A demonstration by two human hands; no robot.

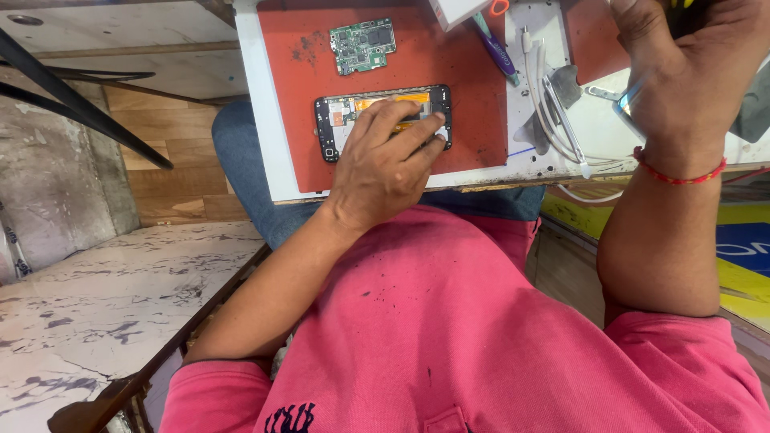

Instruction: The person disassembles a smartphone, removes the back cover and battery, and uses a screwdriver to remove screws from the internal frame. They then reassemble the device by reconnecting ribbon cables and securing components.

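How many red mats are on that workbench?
2. One large red mat lies under the opened phone and the left hand; a second red mat sits farther right, partly hidden by the right hand.

Your mat (473, 96) looks matt red rubber, scuffed dark; the board (362, 46) is green laminate with metal shields; cable (539, 96) glossy white plastic; floor (160, 164) wood.

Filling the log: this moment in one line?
left hand: on opened phone | right hand: raised, grip unclear | circuit board: on red mat
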